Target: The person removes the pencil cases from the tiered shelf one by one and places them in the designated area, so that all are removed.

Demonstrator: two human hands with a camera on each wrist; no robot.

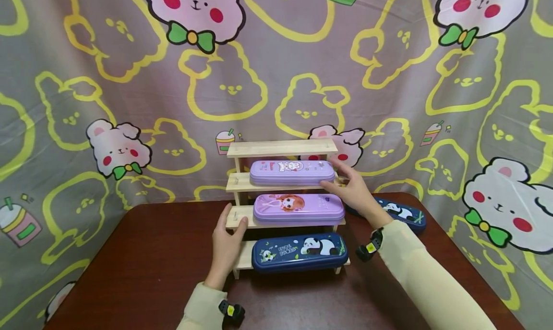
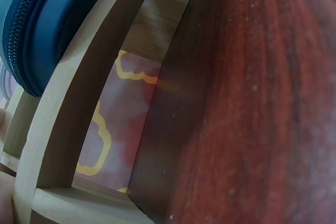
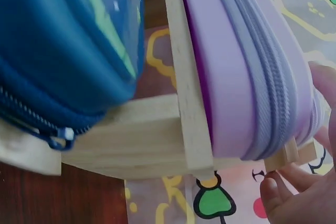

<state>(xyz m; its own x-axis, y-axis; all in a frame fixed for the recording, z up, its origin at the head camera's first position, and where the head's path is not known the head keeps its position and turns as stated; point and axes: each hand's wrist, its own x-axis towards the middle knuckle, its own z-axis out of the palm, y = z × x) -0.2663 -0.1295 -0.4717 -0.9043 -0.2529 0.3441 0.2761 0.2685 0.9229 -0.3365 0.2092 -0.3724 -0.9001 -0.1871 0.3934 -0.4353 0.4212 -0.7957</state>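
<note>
A lilac pencil case [image 1: 270,177] with a rabbit picture lies on the second board from the top of a stepped wooden rack [image 1: 281,148]. My right hand [image 1: 352,191] holds its right end, thumb in front and fingers behind; in the right wrist view, the hand [image 3: 310,187] reaches past a nearer lilac case [image 3: 226,77]. On the rack's left side, my left hand [image 1: 226,243] grips the end of the third board between thumb and forefinger. Only slivers of that hand show in the left wrist view, beside the wooden rack [image 2: 58,98].
Below, a purple pencil case [image 1: 311,205] with a red-haired girl and a dark blue panda pencil case [image 1: 281,255] fill the two lower boards. Another blue panda case [image 1: 408,214] lies on the brown table [image 1: 164,253] behind my right forearm. A patterned curtain [image 1: 268,56] hangs behind.
</note>
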